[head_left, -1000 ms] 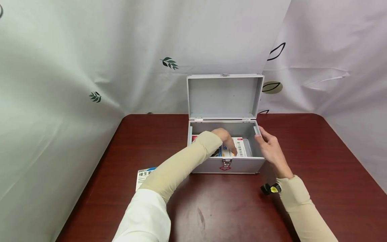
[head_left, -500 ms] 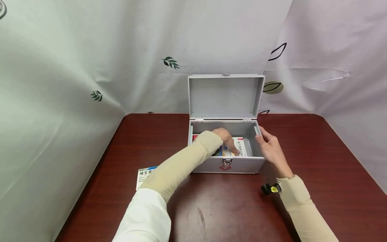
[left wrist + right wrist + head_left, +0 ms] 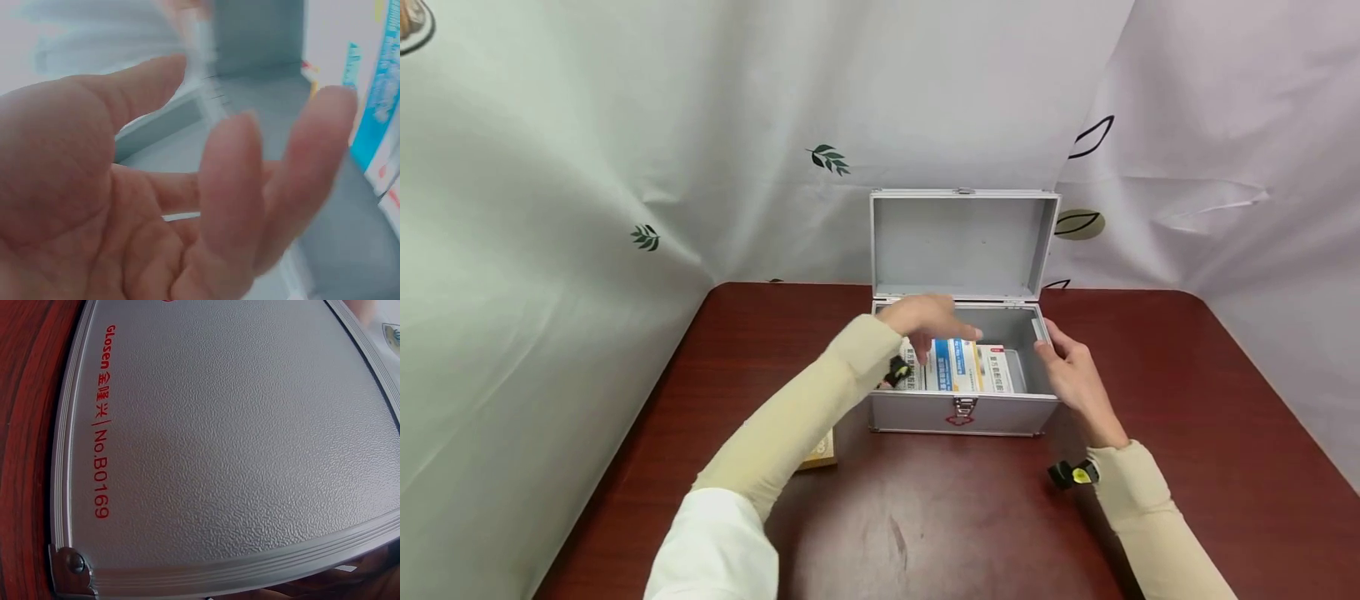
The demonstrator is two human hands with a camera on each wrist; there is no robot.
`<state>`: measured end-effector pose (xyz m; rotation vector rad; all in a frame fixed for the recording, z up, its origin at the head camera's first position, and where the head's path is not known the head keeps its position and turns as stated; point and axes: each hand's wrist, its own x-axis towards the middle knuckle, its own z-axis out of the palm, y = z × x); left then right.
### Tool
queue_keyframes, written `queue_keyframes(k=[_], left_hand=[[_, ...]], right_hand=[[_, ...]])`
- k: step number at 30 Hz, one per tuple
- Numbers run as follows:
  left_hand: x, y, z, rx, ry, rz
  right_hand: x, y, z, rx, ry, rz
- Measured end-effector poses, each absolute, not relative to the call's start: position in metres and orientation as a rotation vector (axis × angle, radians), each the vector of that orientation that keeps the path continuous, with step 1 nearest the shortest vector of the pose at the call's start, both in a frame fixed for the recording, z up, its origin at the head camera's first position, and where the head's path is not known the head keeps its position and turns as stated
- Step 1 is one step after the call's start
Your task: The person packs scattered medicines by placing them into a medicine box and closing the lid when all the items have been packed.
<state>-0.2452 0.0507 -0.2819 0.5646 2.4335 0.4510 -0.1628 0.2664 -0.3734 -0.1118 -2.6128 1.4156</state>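
A silver metal first-aid case (image 3: 1000, 414) stands with its lid (image 3: 958, 246) raised. Several medicine boxes stand in it, among them a blue-and-white medicine box (image 3: 952, 367) and a white medicine box (image 3: 996, 368) to its right. Over the left part of the case is my left hand (image 3: 925, 321). Its fingers are spread and loosely bent in the left wrist view, with nothing in the palm (image 3: 150, 219). My right hand (image 3: 1075, 371) grips the case's right wall, thumb over the rim. The right wrist view shows the textured front panel (image 3: 231, 437) with red lettering.
The dark red wooden table (image 3: 985, 517) carries the case. A yellowish box (image 3: 822, 452) lies left of the case, partly hidden under my left forearm (image 3: 805, 417). Behind the table hangs a pale curtain (image 3: 730, 125) with leaf prints.
My left hand has risen out of the case and moved left, uncovering the medicine boxes. The yellowish box now shows, while the forearm covers the white box on the table. My right hand keeps its grip.
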Motion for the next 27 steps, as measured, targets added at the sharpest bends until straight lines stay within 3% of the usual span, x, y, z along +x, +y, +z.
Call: queue_keyframes(k=[6, 11, 18, 27], left_hand=[[-0.232, 0.003, -0.25, 0.87, 2.493, 0.591], [-0.219, -0.036, -0.25, 1.049, 2.547, 0.578], [-0.209, -0.083, -0.287, 0.966, 2.635, 0.679], [-0.179, -0.126, -0.323, 0.696, 2.575, 0.432]], right_hand=[[-0.161, 0.267, -0.374, -0.123, -2.61, 1.423], [-0.159, 0.27, -0.376, -0.17, -2.608, 1.424], [-0.154, 0.272, -0.378, -0.159, -2.625, 1.404], [-0.16, 0.265, -0.376, -0.116, -2.603, 1.425]])
